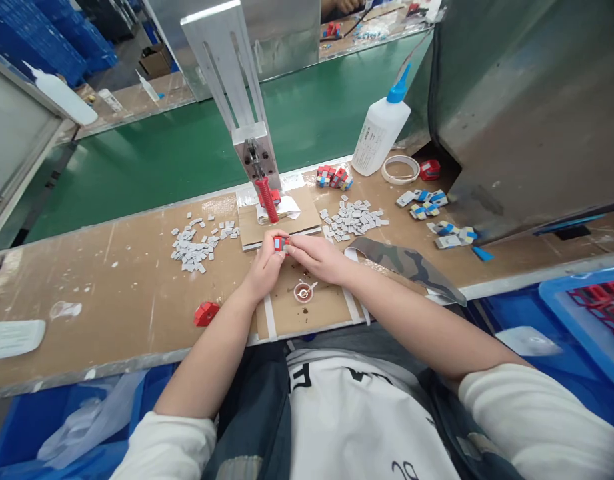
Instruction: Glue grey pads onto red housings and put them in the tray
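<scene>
In front of the press, my left hand [265,268] is closed around a small red plastic part [278,244] with a grey-blue face. My right hand [321,259] meets it from the other side, its fingers pinched at the same part; whether a smaller piece sits between those fingertips is hidden. Just below the hands stands a little round cup [303,291] of brownish contents with a white stick in it. Another red part [205,313] lies by my left forearm. Small grey pieces lie in a left pile [193,247] and a right pile [354,220].
Behind my hands rises a metal toggle press [254,157] with a red handle. A white bottle [381,130] with blue cap, a tape roll [400,170], red parts [333,177] and blue-taped pieces [423,203] stand right. Beyond runs a green conveyor [307,113]. Blue crates [551,287] flank me.
</scene>
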Tool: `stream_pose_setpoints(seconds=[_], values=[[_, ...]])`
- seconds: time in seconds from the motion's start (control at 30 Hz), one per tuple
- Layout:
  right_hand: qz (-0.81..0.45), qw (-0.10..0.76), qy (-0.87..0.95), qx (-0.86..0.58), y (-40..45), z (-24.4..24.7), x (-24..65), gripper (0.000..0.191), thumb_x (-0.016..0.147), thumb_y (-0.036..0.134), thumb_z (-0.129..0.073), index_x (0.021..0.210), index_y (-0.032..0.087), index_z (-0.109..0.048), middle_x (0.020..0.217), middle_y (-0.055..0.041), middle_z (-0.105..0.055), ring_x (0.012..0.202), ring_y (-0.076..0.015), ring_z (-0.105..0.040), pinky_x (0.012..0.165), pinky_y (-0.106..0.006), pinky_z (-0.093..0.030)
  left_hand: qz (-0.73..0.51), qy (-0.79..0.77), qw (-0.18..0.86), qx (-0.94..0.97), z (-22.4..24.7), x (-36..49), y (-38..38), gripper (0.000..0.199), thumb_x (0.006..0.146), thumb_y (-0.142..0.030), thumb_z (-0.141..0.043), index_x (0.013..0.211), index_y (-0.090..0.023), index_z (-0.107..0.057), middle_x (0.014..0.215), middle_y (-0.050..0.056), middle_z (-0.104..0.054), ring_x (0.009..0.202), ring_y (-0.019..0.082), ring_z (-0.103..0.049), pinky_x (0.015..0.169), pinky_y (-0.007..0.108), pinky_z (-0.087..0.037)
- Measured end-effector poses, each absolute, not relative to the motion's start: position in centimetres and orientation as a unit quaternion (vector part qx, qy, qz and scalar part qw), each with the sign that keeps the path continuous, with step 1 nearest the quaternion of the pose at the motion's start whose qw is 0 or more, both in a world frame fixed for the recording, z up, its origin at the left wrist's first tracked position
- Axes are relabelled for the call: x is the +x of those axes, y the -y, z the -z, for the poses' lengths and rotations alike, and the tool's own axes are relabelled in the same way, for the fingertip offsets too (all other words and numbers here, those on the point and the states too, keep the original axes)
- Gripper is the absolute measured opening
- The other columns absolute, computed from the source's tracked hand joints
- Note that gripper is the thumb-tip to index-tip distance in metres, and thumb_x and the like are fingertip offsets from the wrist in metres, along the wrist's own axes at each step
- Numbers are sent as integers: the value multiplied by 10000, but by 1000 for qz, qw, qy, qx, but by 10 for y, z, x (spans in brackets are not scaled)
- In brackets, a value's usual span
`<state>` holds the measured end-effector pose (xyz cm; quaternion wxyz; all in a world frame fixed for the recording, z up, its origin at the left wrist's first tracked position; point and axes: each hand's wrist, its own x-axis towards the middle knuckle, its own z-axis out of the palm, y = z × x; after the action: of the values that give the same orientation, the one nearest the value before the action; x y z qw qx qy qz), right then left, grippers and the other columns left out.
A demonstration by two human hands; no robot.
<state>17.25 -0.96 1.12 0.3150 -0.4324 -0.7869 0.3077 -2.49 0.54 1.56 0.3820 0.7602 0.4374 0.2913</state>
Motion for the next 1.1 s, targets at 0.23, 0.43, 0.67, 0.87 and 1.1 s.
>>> stream_pose_setpoints(seconds=[0.23,0.43,0.67,0.87,1.1], values=[[-255,244,812,-465,13,-12,173,179,1076,318,-468,941,231,-547,916,-40,-683,767,-203,-579,677,-308,-309,-263,-452,392,757,-17,-24,-4,349,947,-288,-485,1291,-230,-466,1106,52,-633,984,227,-616,921,379,-509],[-285,252,795,-472,12,-14,172,191,1063,327,-491,904,232,-541,872,-23,-667,750,-191,-568,672,-296,-313,-287,-433,409,750,-10,-23,-8,360,909,-311,-504,1255,-227,-450,1104,67,-622,972,227,-602,920,386,-520],[-306,390,752,-435,7,-22,190,460,1101,527,-383,763,227,-469,693,17,-506,677,-156,-498,678,-283,-348,-367,-313,716,505,-31,-24,-14,417,717,-402,-559,1082,-231,-455,923,54,-561,578,134,-374,586,314,-339],[-258,377,755,-471,3,-15,200,525,1079,580,-388,705,221,-470,655,8,-493,658,-159,-471,670,-299,-311,-394,-256,800,373,-43,-29,-11,386,732,-386,-665,1056,-207,-555,825,11,-550,515,97,-353,581,285,-296],[-177,401,726,-530,6,-38,211,479,1113,516,-359,821,216,-593,766,-32,-628,755,-192,-575,723,-302,-369,-436,-266,738,441,-29,-29,-17,300,790,-357,-658,1036,-210,-567,878,8,-600,527,91,-380,582,279,-337]])
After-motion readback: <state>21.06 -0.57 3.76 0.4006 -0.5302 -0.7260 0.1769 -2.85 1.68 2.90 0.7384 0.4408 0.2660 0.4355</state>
